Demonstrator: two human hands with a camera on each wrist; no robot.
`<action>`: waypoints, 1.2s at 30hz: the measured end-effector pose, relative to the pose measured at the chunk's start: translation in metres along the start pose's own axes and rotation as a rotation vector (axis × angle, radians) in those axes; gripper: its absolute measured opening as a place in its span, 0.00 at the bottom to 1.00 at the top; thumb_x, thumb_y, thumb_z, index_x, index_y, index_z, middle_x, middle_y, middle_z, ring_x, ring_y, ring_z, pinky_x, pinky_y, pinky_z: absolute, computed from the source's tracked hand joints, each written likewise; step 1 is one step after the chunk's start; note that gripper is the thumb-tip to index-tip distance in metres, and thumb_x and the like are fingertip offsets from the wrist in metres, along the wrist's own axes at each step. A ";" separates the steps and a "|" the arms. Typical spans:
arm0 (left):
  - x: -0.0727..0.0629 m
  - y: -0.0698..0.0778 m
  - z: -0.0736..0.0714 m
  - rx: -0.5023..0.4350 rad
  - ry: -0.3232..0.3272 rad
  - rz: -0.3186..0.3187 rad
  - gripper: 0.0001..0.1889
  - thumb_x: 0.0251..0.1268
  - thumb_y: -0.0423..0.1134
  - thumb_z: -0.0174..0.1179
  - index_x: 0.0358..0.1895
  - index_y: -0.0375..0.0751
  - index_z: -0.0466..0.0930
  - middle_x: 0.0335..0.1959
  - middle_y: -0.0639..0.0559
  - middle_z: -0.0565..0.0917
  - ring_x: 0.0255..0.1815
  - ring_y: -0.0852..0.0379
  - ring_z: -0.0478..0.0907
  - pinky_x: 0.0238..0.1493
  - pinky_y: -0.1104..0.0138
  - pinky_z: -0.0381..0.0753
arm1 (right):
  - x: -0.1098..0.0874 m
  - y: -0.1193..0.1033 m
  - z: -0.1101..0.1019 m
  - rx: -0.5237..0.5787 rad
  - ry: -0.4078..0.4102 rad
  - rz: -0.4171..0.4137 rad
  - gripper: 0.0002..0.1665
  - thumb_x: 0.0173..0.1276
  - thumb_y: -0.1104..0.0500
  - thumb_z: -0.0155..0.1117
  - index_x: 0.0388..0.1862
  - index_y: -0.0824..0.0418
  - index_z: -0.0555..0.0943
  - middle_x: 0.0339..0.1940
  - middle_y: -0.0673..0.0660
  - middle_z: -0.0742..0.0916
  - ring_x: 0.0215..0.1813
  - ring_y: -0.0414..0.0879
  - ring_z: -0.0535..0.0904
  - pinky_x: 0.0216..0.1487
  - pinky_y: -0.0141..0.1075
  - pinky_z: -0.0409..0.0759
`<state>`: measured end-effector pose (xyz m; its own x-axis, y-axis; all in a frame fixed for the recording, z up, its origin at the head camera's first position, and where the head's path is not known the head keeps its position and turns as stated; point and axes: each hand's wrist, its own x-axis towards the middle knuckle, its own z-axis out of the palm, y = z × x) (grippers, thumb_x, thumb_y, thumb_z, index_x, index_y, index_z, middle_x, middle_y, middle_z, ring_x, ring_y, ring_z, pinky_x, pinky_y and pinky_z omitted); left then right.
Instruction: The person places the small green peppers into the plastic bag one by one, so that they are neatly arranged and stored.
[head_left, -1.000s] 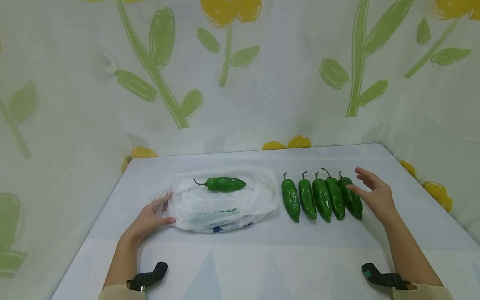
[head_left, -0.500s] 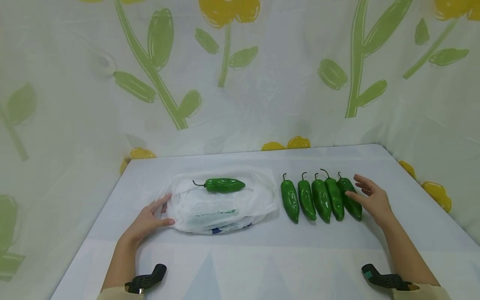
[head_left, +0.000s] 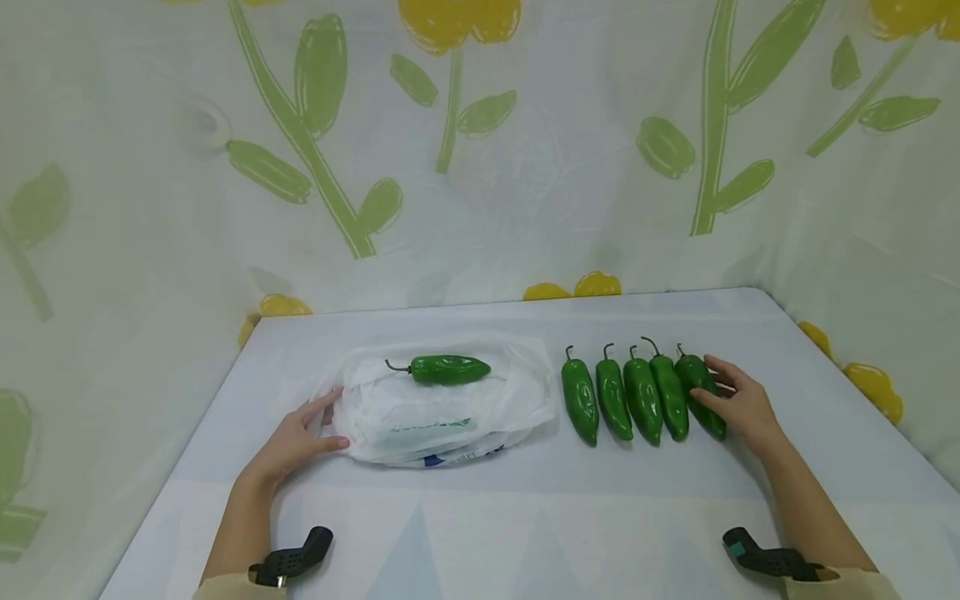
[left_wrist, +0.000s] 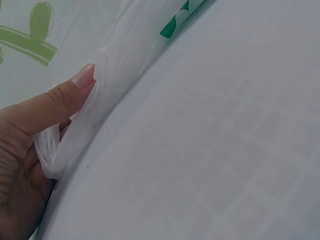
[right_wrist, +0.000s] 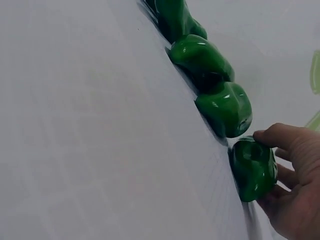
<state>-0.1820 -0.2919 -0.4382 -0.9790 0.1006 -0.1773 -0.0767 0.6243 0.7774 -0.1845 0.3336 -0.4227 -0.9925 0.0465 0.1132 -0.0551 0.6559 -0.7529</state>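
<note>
In the head view, a white plastic bag (head_left: 427, 412) lies flat and rumpled, left of the table's middle. On top of it rests one green chili pepper (head_left: 450, 370). My left hand (head_left: 292, 437) touches the bag's left edge, thumb and fingers spread apart; in the left wrist view the thumb (left_wrist: 60, 102) lies against the thin plastic. To the right, several green peppers stand side by side in a row. My right hand (head_left: 742, 404) grips the rightmost pepper (head_left: 699, 387), its thumb on one side and fingers on the other, as the right wrist view also shows.
The other peppers in the row, such as the leftmost one (head_left: 580, 402), lie left of my right hand, stems pointing away. A white table (head_left: 487, 525) bears everything. Behind it hangs a curtain (head_left: 562, 183) printed with flowers.
My right hand has come down onto the rightmost pepper, and its thumb and fingers have closed around it. The left hand and the bag stay about where they were.
</note>
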 end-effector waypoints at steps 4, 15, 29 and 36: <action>-0.001 0.002 0.000 0.003 -0.004 0.011 0.50 0.47 0.50 0.72 0.74 0.46 0.53 0.72 0.31 0.56 0.73 0.31 0.45 0.66 0.34 0.47 | 0.000 -0.001 0.001 -0.028 -0.016 0.041 0.38 0.69 0.54 0.57 0.71 0.71 0.57 0.63 0.79 0.68 0.61 0.74 0.66 0.55 0.37 0.76; 0.001 0.001 0.001 -0.001 -0.010 -0.010 0.52 0.46 0.52 0.72 0.74 0.47 0.52 0.73 0.32 0.53 0.73 0.31 0.47 0.66 0.34 0.48 | 0.000 0.001 0.005 -0.096 0.004 0.109 0.41 0.69 0.49 0.57 0.72 0.68 0.56 0.65 0.80 0.65 0.64 0.74 0.60 0.59 0.65 0.62; 0.000 0.003 0.003 -0.002 -0.005 -0.021 0.52 0.46 0.51 0.73 0.74 0.46 0.53 0.73 0.32 0.53 0.74 0.32 0.41 0.67 0.34 0.45 | 0.000 -0.002 0.004 -0.016 0.101 0.153 0.40 0.67 0.52 0.60 0.71 0.70 0.59 0.66 0.78 0.65 0.66 0.73 0.59 0.62 0.65 0.59; -0.001 0.004 0.001 0.002 -0.009 -0.026 0.52 0.46 0.51 0.73 0.74 0.46 0.53 0.72 0.31 0.55 0.74 0.31 0.43 0.67 0.35 0.46 | 0.005 -0.009 0.002 0.033 0.124 0.152 0.40 0.67 0.52 0.60 0.71 0.68 0.58 0.66 0.77 0.66 0.66 0.71 0.60 0.63 0.64 0.60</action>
<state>-0.1810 -0.2886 -0.4357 -0.9749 0.0910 -0.2033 -0.1022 0.6283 0.7712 -0.1888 0.3269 -0.4168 -0.9687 0.2369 0.0738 0.0890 0.6095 -0.7878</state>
